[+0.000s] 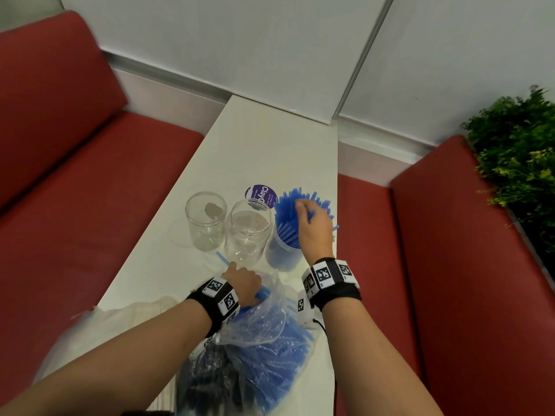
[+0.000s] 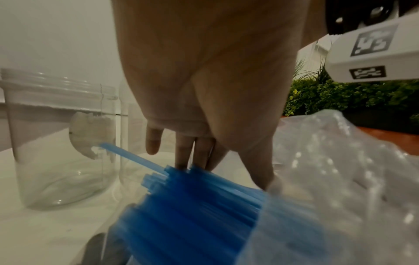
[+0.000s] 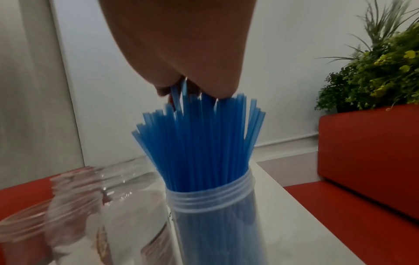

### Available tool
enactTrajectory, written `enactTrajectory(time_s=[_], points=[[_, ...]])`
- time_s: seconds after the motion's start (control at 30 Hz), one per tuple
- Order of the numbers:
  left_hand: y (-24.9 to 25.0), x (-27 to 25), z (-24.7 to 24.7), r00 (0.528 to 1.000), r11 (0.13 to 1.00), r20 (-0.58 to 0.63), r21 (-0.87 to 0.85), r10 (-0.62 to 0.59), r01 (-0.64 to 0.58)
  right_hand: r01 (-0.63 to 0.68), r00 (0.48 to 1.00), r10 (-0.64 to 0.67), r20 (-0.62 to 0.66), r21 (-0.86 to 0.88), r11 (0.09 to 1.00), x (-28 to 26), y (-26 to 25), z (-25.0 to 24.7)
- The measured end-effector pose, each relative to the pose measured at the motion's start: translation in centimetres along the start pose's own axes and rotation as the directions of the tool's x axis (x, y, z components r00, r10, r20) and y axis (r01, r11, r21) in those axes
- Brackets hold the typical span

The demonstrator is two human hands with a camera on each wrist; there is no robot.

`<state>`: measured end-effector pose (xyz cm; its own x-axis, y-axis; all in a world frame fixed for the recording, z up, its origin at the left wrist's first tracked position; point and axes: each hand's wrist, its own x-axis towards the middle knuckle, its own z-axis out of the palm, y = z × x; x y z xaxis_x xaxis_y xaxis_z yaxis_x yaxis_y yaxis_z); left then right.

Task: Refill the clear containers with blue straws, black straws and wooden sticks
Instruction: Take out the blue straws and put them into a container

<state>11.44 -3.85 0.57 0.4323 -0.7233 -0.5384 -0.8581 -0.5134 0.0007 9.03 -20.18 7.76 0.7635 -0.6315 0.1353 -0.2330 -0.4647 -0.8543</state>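
Three clear containers stand in a row on the white table (image 1: 270, 145). The left container (image 1: 205, 220) and the middle container (image 1: 247, 232) hold no straws. The right container (image 1: 283, 253) is packed with upright blue straws (image 3: 199, 139). My right hand (image 1: 312, 226) sits on their tops, fingers curled among them with a straw between the fingers. My left hand (image 1: 244, 283) is at the mouth of a clear plastic bag (image 1: 270, 334) and grips a bundle of blue straws (image 2: 199, 206) between fingers and thumb. One straw (image 1: 223, 259) pokes out past the bundle.
A bag of black straws (image 1: 210, 379) lies under my left forearm, and a pale bag (image 1: 120, 319) lies left of it. A purple round label (image 1: 259, 193) lies behind the containers. Red benches (image 1: 90, 220) flank the narrow table. A green plant (image 1: 516, 151) stands at the right.
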Motion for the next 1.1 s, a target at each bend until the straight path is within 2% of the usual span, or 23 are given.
enactTrajectory(time_s=[0.07, 0.1, 0.2, 0.27, 0.3, 0.33, 0.4, 0.43, 0.47, 0.53, 0.6, 0.63, 0.67, 0.7, 0.73, 0.77, 0.8, 0.83, 0.87, 1.0, 1.1], points=[[0.0, -0.2, 0.3, 1.0, 0.999, 0.022, 0.04, -0.007, 0.006, -0.002, 0.999, 0.004, 0.053, -0.045, 0.999, -0.3, 0.4, 0.0], [-0.1, -0.3, 0.3, 1.0, 0.998, 0.021, 0.07, -0.012, 0.011, -0.005, 1.0, 0.005, 0.029, -0.01, 1.0, -0.4, 0.3, -0.3], [-0.1, -0.4, 0.2, 1.0, 0.989, 0.002, 0.15, -0.01, 0.01, 0.081, 0.985, -0.067, -0.158, 0.089, 0.993, -0.9, -0.7, -1.0], [0.0, -0.6, -0.1, 1.0, 0.983, -0.012, 0.182, -0.007, 0.009, 0.199, 0.956, -0.198, -0.216, -0.016, 0.98, -0.9, -0.9, -1.2], [0.0, -0.7, -0.2, 1.0, 0.982, -0.012, 0.19, -0.008, 0.01, 0.232, 0.953, -0.255, -0.161, -0.15, 0.961, -0.7, -0.8, -1.3], [0.0, -0.9, -0.3, 1.0, 0.981, -0.009, 0.191, -0.011, 0.012, 0.231, 0.964, -0.259, -0.055, -0.308, 0.923, -0.7, -0.6, -1.3], [0.1, -1.3, -0.6, 1.0, 0.985, 0.002, 0.174, -0.025, 0.024, 0.168, 0.983, -0.107, 0.148, -0.503, 0.848, -1.2, 0.2, -0.9], [0.1, -1.5, -0.7, 1.0, 0.986, 0.007, 0.163, -0.028, 0.027, 0.166, 0.978, -0.078, 0.193, -0.494, 0.854, -1.6, 0.5, -0.8], [0.1, -1.7, -0.8, 1.0, 0.989, 0.01, 0.148, -0.03, 0.028, 0.201, 0.973, -0.128, 0.191, -0.434, 0.878, -2.2, 0.7, -0.9], [0.0, -2.2, -1.0, 1.0, 0.992, 0.006, 0.125, -0.03, 0.029, 0.338, 0.941, -0.333, 0.064, -0.268, 0.902, -3.5, 0.3, -1.1], [-0.1, -2.8, -1.2, 0.999, 0.994, 0.006, 0.105, -0.035, 0.034, 0.383, 0.921, -0.389, -0.032, -0.129, 0.915, -5.0, 0.1, -0.8], [-0.1, -3.0, -1.3, 0.999, 0.994, 0.013, 0.099, -0.044, 0.043, 0.345, 0.939, -0.345, 0.011, -0.058, 0.937, -5.7, -0.1, -0.5], [-0.1, -3.2, -1.5, 0.998, 0.994, 0.02, 0.095, -0.056, 0.054, 0.262, 0.956, -0.261, 0.132, 0.01, 0.965, -6.4, -0.4, -0.1], [-0.1, -3.4, -1.9, 0.997, 0.993, 0.023, 0.094, -0.07, 0.068, 0.156, 0.938, -0.16, 0.307, 0.039, 0.987, -7.0, -0.6, 0.4], [0.0, -3.6, -2.2, 0.996, 0.993, 0.024, 0.088, -0.087, 0.084, 0.063, 0.872, -0.06, 0.486, 0.01, 0.998, -7.5, -0.5, 1.0], [0.0, -3.9, -2.5, 0.994, 0.992, 0.024, 0.071, -0.103, 0.101, 0.013, 0.777, 0.033, 0.628, -0.069, 0.998, -8.0, -0.1, 1.6], [0.1, -4.1, -2.8, 0.993, 0.993, 0.024, 0.05, -0.112, 0.111, 0.008, 0.687, 0.112, 0.718, -0.162, 0.987, -8.4, 0.5, 2.2], [0.2, -4.4, -3.1, 0.993, 0.993, 0.024, 0.034, -0.117, 0.116, 0.032, 0.628, 0.165, 0.76, -0.238, 0.971, -8.8, 1.0, 2.7], [0.3, -4.7, -3.3, 0.993, 0.993, 0.029, 0.019, -0.118, 0.118, 0.058, 0.611, 0.192, 0.768, -0.286, 0.957, -9.3, 1.5, 3.1], [0.2, -6.0, -4.8, 0.992, 0.99, -0.006, -0.051, -0.129, 0.129, 0.018, 0.696, 0.23, 0.68, -0.337, 0.941, -11.0, 3.1, 4.8], [0.6, -7.3, -6.8, 0.989, 0.99, 0.055, 0.044, -0.139, 0.137, 0.028, 0.746, 0.218, 0.629, -0.357, 0.934, -11.1, 3.2, 5.5]])
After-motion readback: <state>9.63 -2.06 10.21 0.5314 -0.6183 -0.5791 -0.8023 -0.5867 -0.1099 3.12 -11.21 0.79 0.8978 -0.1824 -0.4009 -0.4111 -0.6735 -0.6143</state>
